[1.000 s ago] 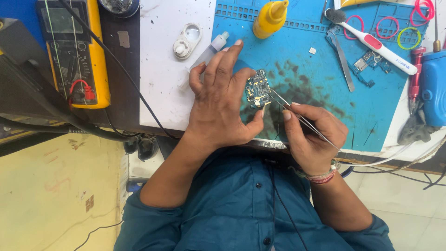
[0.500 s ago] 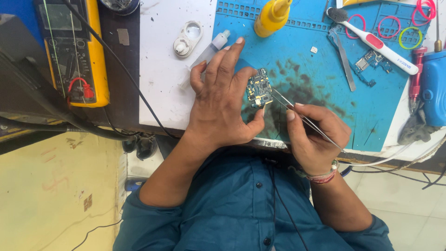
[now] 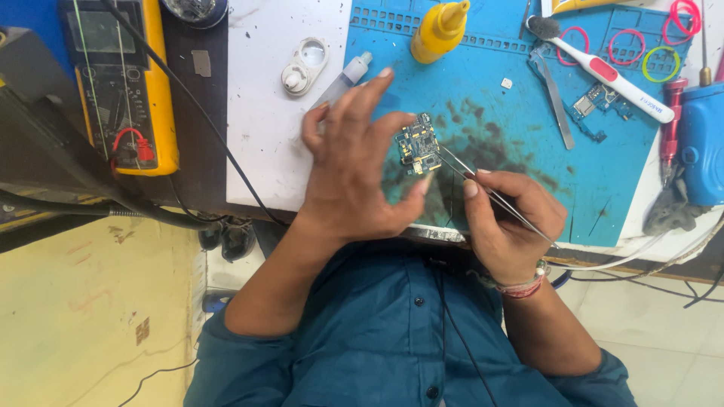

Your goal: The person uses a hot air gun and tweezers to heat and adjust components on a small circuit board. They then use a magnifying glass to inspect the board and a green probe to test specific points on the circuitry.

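L hand [image 3: 360, 162] was clamped on a small circuit board [image 3: 418, 145], thumb under the board's near edge, fingertips on its far edge, holding it just above the blue work mat [image 3: 490, 98]. R hand [image 3: 507, 218] sat just right of the board, closed in a pinch on thin metal tweezers [image 3: 471, 179]; the tweezer tips met the board's right edge. Can't tell if the tips gripped any part, too small.

All else placed rel. to the board:
- Yellow squeeze bottle [image 3: 439, 30] stood beyond it, on the mat's far edge.
- Clear syringe [image 3: 343, 78] lay beyond and left, partly behind the L fingers.
- White oval case [image 3: 305, 66] further left, on the white sheet [image 3: 264, 128].
- Yellow multimeter [image 3: 121, 83] well to the left, w/ black leads trailing off the bench.
- White and red toothbrush [image 3: 603, 68] beyond and right, w/ coloured rubber bands [image 3: 656, 53] near it.
- A second small board [image 3: 596, 102] lay right, just by the brush.
- Blue tool body [image 3: 701, 143] far right, off the mat.

Dark smudges covered the mat under and right of the board. The person wore a teal shirt [image 3: 407, 332] and a thread band [image 3: 520, 286] at the R wrist.
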